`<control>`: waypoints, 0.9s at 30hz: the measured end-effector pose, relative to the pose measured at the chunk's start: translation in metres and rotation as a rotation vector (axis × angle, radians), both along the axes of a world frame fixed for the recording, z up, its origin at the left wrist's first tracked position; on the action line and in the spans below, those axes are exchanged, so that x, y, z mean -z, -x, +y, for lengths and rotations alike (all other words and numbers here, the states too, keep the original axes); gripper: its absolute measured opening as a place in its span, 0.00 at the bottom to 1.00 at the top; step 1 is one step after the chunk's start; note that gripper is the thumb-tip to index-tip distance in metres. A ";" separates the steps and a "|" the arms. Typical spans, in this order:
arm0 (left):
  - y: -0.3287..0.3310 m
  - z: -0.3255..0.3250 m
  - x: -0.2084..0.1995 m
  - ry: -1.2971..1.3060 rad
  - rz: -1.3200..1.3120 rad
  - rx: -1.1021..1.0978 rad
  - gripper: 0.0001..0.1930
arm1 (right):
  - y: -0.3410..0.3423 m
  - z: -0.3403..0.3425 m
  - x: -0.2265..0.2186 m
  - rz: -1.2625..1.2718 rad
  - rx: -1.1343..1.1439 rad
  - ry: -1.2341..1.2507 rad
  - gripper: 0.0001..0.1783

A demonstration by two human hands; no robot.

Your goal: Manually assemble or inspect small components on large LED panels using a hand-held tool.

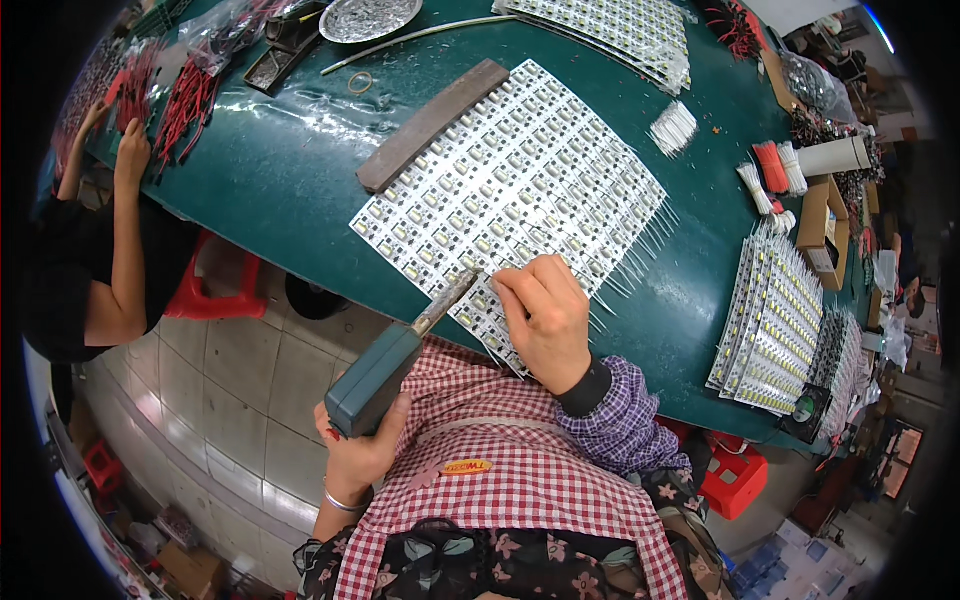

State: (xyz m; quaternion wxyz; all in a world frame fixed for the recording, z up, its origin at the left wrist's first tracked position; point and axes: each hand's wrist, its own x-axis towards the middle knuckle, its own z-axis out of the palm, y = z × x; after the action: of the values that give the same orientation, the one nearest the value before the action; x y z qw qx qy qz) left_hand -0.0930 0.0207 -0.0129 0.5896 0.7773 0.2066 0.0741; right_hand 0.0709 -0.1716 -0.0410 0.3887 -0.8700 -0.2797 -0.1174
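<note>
The white LED circuit-board panel (520, 190) lies on the green tabletop (270, 170), at 12 o'clock from the wearer. It looks part-done: thin white lead wires (648, 243) fringe its edge from 3 to 5 o'clock, while none can be made out along its left edge, so those rows are probably left. The right hand (550, 310), at 6 o'clock, pinches thumb and forefinger together; whether on a wire, I cannot tell. The left hand (365, 440) is clamped round a soldering gun (375, 380), its tip at the panel's 7 o'clock. Wired panels (770, 320) stand at 4 o'clock, seemingly finished.
</note>
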 end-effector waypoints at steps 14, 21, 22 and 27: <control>0.015 0.003 0.014 -0.018 0.015 0.013 0.14 | -0.001 -0.001 -0.001 -0.003 -0.010 -0.004 0.07; 0.012 0.001 0.011 0.103 -0.004 -0.067 0.12 | 0.000 -0.001 -0.002 0.013 -0.008 0.010 0.07; 0.010 -0.002 0.007 0.144 0.024 -0.107 0.12 | 0.000 -0.001 -0.001 0.014 -0.007 0.012 0.07; 0.003 -0.007 0.006 0.227 0.080 -0.176 0.12 | -0.005 -0.013 -0.017 0.088 -0.030 0.003 0.06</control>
State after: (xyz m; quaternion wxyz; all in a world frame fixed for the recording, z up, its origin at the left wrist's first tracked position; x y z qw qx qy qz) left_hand -0.0956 0.0141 -0.0189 0.6562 0.6869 0.3043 0.0706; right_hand 0.0755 -0.1849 -0.0236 0.4011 -0.8706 -0.2755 -0.0727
